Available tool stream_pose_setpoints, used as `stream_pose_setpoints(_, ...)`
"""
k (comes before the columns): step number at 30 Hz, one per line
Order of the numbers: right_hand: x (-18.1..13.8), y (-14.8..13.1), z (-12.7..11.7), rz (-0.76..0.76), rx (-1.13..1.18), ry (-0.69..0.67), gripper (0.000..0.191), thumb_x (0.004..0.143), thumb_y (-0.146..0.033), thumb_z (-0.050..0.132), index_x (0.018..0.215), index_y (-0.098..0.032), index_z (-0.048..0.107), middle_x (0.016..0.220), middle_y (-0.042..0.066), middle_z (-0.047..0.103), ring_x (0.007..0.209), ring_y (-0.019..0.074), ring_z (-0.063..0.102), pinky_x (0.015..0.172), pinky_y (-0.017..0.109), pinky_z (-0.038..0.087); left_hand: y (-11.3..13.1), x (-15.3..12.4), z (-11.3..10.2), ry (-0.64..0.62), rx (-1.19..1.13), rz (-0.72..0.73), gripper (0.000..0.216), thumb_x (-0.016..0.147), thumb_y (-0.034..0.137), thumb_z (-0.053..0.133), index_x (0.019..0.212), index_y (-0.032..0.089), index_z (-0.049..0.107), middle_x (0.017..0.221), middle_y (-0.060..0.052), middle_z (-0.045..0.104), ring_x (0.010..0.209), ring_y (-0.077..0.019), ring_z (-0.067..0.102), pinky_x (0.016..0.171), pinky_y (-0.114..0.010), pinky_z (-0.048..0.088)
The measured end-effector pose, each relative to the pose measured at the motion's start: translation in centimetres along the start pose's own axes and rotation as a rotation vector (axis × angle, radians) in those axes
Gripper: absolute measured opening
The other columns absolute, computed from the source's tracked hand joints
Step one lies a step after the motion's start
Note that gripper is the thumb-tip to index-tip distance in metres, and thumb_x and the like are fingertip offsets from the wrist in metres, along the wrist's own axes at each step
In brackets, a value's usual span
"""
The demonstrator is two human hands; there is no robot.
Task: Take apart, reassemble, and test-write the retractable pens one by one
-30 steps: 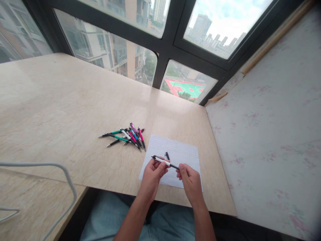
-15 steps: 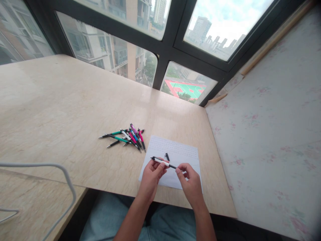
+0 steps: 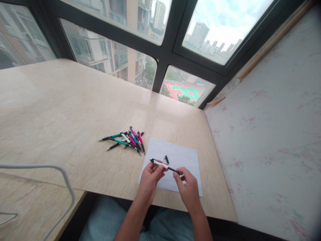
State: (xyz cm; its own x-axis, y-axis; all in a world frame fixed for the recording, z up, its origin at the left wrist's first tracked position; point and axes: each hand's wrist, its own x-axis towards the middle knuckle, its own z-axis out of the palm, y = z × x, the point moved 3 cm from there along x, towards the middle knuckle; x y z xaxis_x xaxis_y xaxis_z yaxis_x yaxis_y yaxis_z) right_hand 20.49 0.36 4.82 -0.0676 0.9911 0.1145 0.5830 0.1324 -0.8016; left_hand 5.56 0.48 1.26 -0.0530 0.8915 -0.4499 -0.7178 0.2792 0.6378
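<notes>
A white and black pen (image 3: 160,164) is held between my two hands, above a sheet of paper (image 3: 173,149) with handwriting on its upper part. My left hand (image 3: 150,179) is closed round the white barrel, and the clip end points to the left. The fingertips of my right hand (image 3: 187,184) pinch the black front end, whose tip they hide. Just beyond the pen, a small black piece like a pen cap (image 3: 167,159) lies on the paper.
Several coloured pens (image 3: 127,140) lie in a loose pile left of the paper on the beige marble-patterned table (image 3: 82,117). A grey cable (image 3: 67,180) loops at the lower left. Windows stand behind, and a flowered wall (image 3: 265,140) borders the right.
My right hand has shifted slightly left and down along the pen's front end. My left hand keeps its hold. The whole view has tilted a little.
</notes>
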Motion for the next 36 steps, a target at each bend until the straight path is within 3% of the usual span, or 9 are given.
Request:
stream_pose_setpoints(5,-0.22,0.23,0.12,-0.037,-0.023,-0.085,0.027,0.092,-0.037,0.052,0.075,-0.019,0.064,0.068,0.001,0.063,0.065,0.0164,0.059,0.059,0.026,0.046,-0.02,0.1,-0.12,-0.036,0.002,0.023,0.031,0.067,0.03,0.081,0.092,0.016,0.066,0.09,-0.007,0.073,0.079,-0.0163,0.067,0.068,-0.023,0.048)
stream_pose_setpoints(8,-0.27,0.2,-0.18,-0.058,-0.01,0.005,0.017,0.09,-0.034,0.055,0.09,-0.019,0.065,0.084,0.004,0.067,0.072,0.0173,0.061,0.059,0.025,0.048,-0.25,0.09,-0.15,-0.032,-0.031,0.005,0.031,0.067,0.028,0.081,0.091,0.016,0.066,0.089,-0.006,0.072,0.078,-0.0154,0.067,0.068,-0.023,0.048)
stream_pose_setpoints(11,-0.44,-0.09,-0.31,-0.097,-0.028,0.043,0.015,0.091,-0.032,0.055,0.087,-0.019,0.063,0.081,0.004,0.065,0.072,0.0168,0.059,0.06,0.026,0.047,-0.4,0.03,-0.06,-0.057,-0.042,-0.003,0.026,0.07,0.028,0.079,0.09,0.017,0.066,0.088,-0.005,0.072,0.078,-0.0139,0.065,0.07,-0.022,0.048)
stream_pose_setpoints(14,-0.7,-0.42,-0.2,-0.137,-0.08,0.005,0.022,0.092,-0.032,0.053,0.076,-0.019,0.061,0.071,0.001,0.061,0.064,0.0152,0.055,0.059,0.026,0.043,-0.39,-0.04,0.09,-0.094,-0.032,0.005,0.021,0.072,0.027,0.078,0.086,0.016,0.067,0.086,-0.004,0.071,0.077,-0.0126,0.064,0.071,-0.021,0.047)
stream_pose_setpoints(18,-0.73,-0.33,-0.05,-0.043,-0.07,-0.027,0.044,0.096,-0.034,0.043,0.056,-0.019,0.052,0.052,-0.002,0.05,0.051,0.0127,0.049,0.052,0.025,0.036,-0.41,-0.09,0.27,-0.124,-0.024,-0.016,0.022,0.071,0.027,0.079,0.086,0.016,0.068,0.087,-0.005,0.071,0.078,-0.0135,0.064,0.073,-0.022,0.048)
stream_pose_setpoints(24,-0.28,-0.41,-0.11,-0.05,-0.049,0.009,0.022,0.092,-0.036,0.052,0.083,-0.019,0.062,0.077,0.003,0.065,0.07,0.0173,0.06,0.056,0.024,0.043,-0.28,0.04,0.03,-0.053,0.001,-0.008,0.029,0.068,0.028,0.08,0.09,0.016,0.066,0.09,-0.007,0.073,0.082,-0.016,0.066,0.073,-0.024,0.048)
stream_pose_setpoints(30,-0.13,0.1,0.04,-0.017,-0.111,0.082,0.028,0.096,-0.036,0.046,0.076,-0.019,0.058,0.067,0.0,0.06,0.06,0.0149,0.055,0.056,0.025,0.042,-0.31,0.09,0.03,-0.058,0.001,-0.016,0.031,0.068,0.027,0.081,0.093,0.017,0.065,0.095,-0.008,0.073,0.086,-0.0161,0.066,0.075,-0.025,0.048)
stream_pose_setpoints(36,-0.13,0.01,0.45,-0.062,-0.083,0.035,0.019,0.093,-0.033,0.051,0.086,-0.019,0.061,0.08,0.003,0.065,0.071,0.0172,0.059,0.06,0.025,0.044,-0.33,0.24,-0.05,-0.027,-0.039,-0.021,0.031,0.068,0.026,0.081,0.093,0.017,0.065,0.092,-0.006,0.073,0.082,-0.0142,0.066,0.073,-0.023,0.048)
